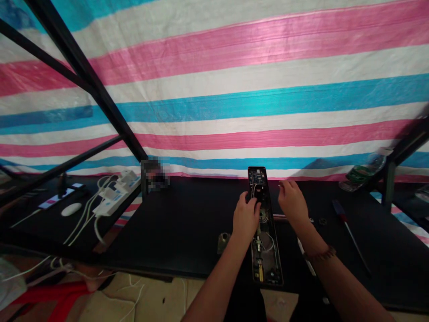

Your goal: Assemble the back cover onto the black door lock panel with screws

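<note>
Two hands meet at the lock panel (263, 223): left hand (246, 217) rests fingers on it, right hand (292, 201) hovers beside, its grip loosely spread

Matt black tabletop (187, 232); glossy woven-plastic tarp (234, 89).

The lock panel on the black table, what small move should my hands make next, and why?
Probably press the left hand down to steady the lock panel, then bring the right hand in. The panel lies open, wiring and brass parts exposed; the left fingers already touch it, and the right hand hovers just beside it, seemingly pinching something small.
</note>
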`<act>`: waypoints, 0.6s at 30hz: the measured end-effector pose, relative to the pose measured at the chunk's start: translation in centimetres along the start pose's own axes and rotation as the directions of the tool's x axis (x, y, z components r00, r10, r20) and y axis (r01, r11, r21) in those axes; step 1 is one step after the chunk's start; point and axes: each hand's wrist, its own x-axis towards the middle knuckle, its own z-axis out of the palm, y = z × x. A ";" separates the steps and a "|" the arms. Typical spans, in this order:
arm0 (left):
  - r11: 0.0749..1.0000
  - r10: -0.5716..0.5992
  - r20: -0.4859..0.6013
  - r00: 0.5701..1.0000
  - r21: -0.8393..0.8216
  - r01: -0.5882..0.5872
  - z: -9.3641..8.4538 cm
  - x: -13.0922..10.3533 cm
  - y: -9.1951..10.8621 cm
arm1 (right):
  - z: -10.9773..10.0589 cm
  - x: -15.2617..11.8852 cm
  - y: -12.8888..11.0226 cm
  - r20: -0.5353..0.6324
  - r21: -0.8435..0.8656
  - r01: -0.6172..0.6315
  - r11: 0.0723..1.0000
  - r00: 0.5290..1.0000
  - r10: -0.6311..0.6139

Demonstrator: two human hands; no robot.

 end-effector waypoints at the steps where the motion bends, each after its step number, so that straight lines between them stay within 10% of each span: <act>1: 1.000 -0.011 0.017 1.000 -0.017 0.011 0.1 0.2 -0.1 | -0.1 -0.4 0.9 0.006 -0.014 -0.033 0.999 0.999 0.034; 5: 0.995 -0.047 0.004 0.999 -0.091 0.048 0.4 1.2 -0.2 | 0.4 -2.2 1.8 -0.015 0.106 -0.012 0.994 1.000 0.014; 10: 0.959 -0.101 -0.075 0.992 -0.274 0.076 1.1 0.9 -1.0 | 2.3 -4.8 -3.4 0.060 0.273 0.135 0.953 0.986 -0.157; 18: 0.814 -0.247 -0.142 0.959 -0.566 0.126 3.4 -1.2 -2.6 | 2.5 -5.3 -6.5 0.175 0.155 -0.044 0.987 0.984 0.016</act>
